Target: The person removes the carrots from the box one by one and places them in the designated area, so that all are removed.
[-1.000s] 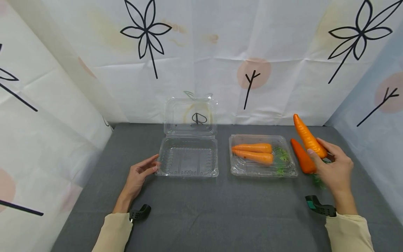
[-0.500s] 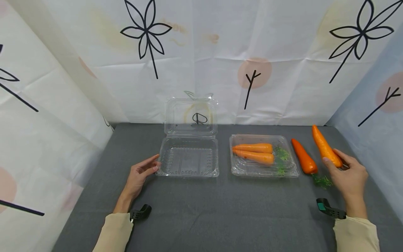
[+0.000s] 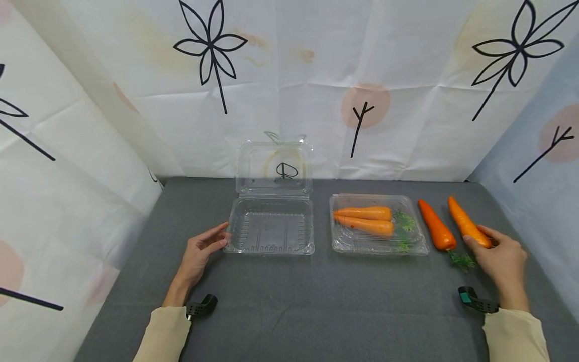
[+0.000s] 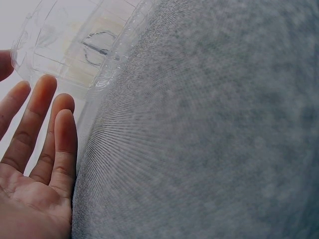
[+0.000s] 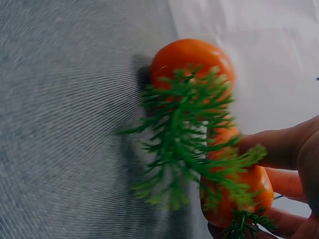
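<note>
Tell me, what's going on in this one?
A person at a grey table has the right grip around an orange carrot, just right of a redder carrot lying loose. The left grip is at the left edge of an open clear container, its lid raised behind it. Two more carrots lie in a second clear container, between the open one and the loose carrot.

Obst. L of R hand [image 3: 503, 254] fingers: loose carrot [image 3: 436, 225]; R of L hand [image 3: 200, 251] fingers: open box [image 3: 273, 231]; L side free.
</note>
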The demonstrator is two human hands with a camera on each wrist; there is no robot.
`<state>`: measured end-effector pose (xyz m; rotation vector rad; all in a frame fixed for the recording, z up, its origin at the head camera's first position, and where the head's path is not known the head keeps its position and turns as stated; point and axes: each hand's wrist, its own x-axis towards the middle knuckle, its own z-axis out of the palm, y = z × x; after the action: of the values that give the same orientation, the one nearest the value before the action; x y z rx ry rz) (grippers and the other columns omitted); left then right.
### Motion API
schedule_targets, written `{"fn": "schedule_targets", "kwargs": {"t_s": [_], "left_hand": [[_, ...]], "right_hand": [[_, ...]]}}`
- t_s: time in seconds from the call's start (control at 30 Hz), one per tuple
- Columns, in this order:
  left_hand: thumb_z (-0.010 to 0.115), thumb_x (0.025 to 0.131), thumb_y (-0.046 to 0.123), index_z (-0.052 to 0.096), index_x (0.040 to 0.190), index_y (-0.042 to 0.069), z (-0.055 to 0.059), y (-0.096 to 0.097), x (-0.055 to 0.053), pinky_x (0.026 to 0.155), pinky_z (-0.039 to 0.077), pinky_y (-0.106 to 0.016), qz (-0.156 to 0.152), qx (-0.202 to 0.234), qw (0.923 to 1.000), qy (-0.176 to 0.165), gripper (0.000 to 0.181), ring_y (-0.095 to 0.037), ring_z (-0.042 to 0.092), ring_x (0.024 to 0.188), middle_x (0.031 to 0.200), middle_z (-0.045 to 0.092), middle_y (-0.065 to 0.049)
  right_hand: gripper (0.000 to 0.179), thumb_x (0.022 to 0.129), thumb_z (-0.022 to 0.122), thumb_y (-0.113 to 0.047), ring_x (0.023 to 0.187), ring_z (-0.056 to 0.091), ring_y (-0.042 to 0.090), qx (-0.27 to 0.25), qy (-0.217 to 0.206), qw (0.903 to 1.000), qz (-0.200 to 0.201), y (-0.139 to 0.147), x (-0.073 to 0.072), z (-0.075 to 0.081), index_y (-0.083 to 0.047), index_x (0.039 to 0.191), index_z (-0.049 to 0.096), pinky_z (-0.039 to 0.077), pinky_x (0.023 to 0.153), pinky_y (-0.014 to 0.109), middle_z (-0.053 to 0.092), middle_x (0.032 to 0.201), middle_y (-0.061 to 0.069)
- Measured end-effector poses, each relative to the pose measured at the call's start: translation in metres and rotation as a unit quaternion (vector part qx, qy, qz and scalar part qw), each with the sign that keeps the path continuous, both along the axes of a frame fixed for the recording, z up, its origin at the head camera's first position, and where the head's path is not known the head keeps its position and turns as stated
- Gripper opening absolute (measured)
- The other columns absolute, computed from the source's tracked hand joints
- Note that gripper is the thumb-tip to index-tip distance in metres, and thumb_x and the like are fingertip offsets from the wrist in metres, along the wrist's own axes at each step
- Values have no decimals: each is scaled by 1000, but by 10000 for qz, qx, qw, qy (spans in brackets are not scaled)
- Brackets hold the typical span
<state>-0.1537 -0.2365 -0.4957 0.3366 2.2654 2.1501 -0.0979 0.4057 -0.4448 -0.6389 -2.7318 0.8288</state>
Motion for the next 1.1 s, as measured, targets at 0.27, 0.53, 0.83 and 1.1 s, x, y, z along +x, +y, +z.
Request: {"fn": "schedule_targets", "kwargs": {"t_s": [0.27,0.53,0.83,1.1], "left_hand": [[66,97,0,53,139,-12,0,0,0,90,51,-21,4,-48,10000,-5,45,-9,66,100,106,72,-7],[66,97,-1,53,139,-13,0,0,0,89,51,-21,-33,26,10000,30,46,-9,66,100,106,72,-6],[65,97,-1,53,138,-14,-1,-1,0,90,51,-21,-71,24,9999,81,45,-8,66,100,105,73,-3],[65,97,-1,53,139,-13,-1,-1,0,90,51,-21,-52,-11,9999,88,45,-8,66,100,105,72,-1]], "right_hand": [[58,102,60,-31,108,49,54,199,-278,9994,107,3,-3,-8,12,140,51,34,82,57,49,132,43],[61,102,58,-32,112,45,58,187,-384,9989,196,5,-6,-7,14,140,48,28,96,65,46,133,45],[62,102,57,-30,118,38,61,137,-480,9987,138,2,-5,4,14,143,44,26,97,69,46,134,44],[58,101,55,-25,121,39,60,155,-331,9993,99,-4,-7,15,13,143,45,21,106,69,46,134,45]]}}
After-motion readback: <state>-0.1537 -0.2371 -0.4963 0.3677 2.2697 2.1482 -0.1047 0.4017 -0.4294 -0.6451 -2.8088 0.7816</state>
